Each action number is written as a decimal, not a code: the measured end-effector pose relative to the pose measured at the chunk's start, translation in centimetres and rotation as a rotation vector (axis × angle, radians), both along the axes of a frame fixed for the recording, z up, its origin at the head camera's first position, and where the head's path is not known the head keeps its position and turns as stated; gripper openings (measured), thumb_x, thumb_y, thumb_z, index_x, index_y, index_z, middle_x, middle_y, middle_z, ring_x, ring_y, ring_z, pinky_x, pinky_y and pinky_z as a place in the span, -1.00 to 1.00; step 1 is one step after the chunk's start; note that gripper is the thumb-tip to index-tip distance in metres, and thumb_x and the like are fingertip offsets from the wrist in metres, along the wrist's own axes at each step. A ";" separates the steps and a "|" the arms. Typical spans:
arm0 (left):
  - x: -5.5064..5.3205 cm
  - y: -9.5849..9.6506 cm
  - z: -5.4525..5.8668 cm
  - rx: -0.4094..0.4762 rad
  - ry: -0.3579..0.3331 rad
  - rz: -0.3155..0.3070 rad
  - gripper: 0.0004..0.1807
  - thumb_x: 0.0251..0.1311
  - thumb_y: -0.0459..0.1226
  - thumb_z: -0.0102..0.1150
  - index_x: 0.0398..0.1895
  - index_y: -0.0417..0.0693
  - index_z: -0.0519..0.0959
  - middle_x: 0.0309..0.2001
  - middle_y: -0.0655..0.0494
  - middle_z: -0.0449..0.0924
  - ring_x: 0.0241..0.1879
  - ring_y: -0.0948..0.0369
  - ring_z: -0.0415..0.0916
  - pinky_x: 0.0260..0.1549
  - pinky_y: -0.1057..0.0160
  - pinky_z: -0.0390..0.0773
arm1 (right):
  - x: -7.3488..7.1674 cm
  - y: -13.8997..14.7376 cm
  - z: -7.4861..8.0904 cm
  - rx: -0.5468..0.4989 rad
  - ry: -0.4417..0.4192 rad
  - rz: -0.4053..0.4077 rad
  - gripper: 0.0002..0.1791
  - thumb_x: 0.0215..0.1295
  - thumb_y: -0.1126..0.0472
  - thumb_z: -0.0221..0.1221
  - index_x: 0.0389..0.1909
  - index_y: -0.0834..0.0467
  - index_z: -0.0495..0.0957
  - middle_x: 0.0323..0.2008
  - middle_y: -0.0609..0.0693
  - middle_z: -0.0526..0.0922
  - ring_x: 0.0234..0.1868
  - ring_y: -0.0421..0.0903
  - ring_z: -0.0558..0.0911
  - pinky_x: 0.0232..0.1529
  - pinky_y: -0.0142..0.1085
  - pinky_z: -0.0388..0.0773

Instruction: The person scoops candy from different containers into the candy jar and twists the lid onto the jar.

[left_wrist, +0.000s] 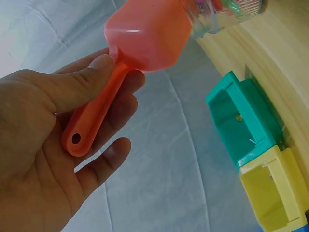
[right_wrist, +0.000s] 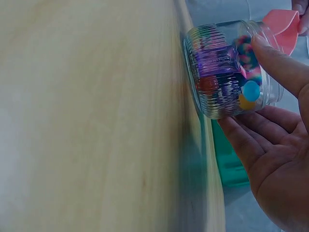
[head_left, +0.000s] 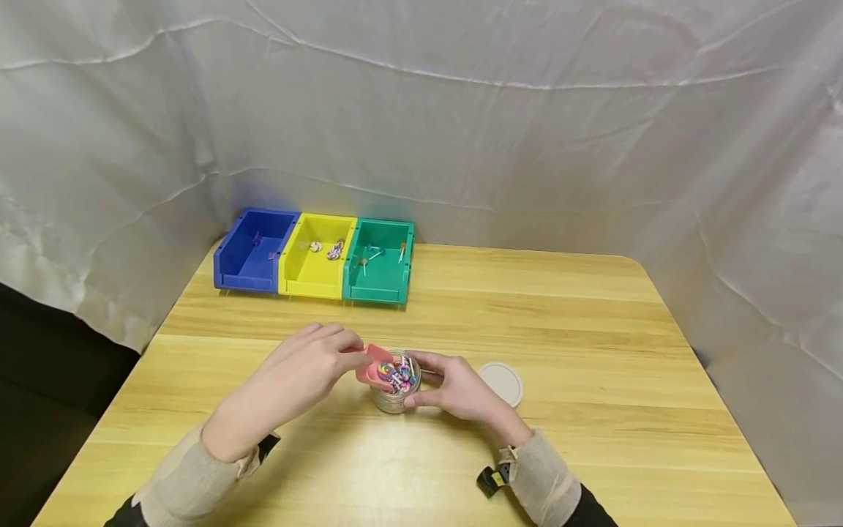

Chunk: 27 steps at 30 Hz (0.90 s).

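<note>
My left hand (head_left: pixel 309 366) grips the handle of a pink scoop (left_wrist: pixel 147 34), thumb on one side and fingers on the other. The scoop's bowl is at the mouth of a clear ribbed jar (right_wrist: pixel 227 72), on its left side. Small colourful candy-shaped pieces (head_left: pixel 403 375) fill the jar, among them a rainbow swirl lollipop (head_left: pixel 386 369) by the scoop. My right hand (head_left: pixel 457 388) holds the jar from the right, thumb and fingers on opposite sides of its wall. Beside that hand a round white lid (head_left: pixel 502 383) lies on the table.
Three joined bins stand at the back left: blue (head_left: pixel 246 282), yellow (head_left: pixel 309 285) and green (head_left: pixel 375 290). Each has a few small pieces inside. The wooden table (head_left: pixel 593 329) is enclosed by a grey curtain (head_left: pixel 461 132) behind and at the sides.
</note>
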<state>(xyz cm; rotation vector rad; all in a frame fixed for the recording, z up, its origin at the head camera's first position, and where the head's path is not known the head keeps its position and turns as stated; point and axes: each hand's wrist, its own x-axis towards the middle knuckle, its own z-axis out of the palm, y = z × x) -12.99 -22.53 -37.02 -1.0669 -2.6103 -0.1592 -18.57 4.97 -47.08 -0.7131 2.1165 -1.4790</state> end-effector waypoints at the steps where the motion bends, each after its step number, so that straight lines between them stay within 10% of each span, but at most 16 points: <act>1: 0.0 0.1 0.1 -0.008 -0.003 0.002 -0.57 0.13 -0.60 0.35 -0.05 0.05 0.79 -0.11 0.11 0.71 -0.04 0.11 0.62 -0.01 0.09 0.64 | 0.0 0.0 0.0 -0.001 0.001 0.001 -0.15 0.19 0.24 0.50 0.49 0.23 0.36 0.43 0.17 0.47 0.38 0.17 0.53 0.31 -0.16 0.49; 17: 0.2 -0.5 1.4 0.011 0.059 0.015 -0.52 0.02 -0.66 0.36 -0.08 0.02 0.78 -0.12 0.10 0.71 -0.04 0.08 0.61 0.05 0.05 0.60 | 0.0 0.0 0.1 0.019 0.007 -0.006 -0.12 0.17 0.22 0.51 0.48 0.26 0.36 0.43 0.17 0.47 0.37 0.16 0.53 0.33 -0.14 0.47; 27: -0.2 -1.0 0.3 0.198 0.068 0.060 -0.64 0.09 -0.57 0.42 -0.08 -0.07 0.76 -0.12 0.04 0.73 -0.10 0.03 0.69 -0.03 0.00 0.68 | -0.2 0.1 0.1 -0.012 0.002 0.004 -0.10 0.14 0.24 0.53 0.49 0.25 0.35 0.44 0.18 0.45 0.38 0.17 0.52 0.33 -0.17 0.47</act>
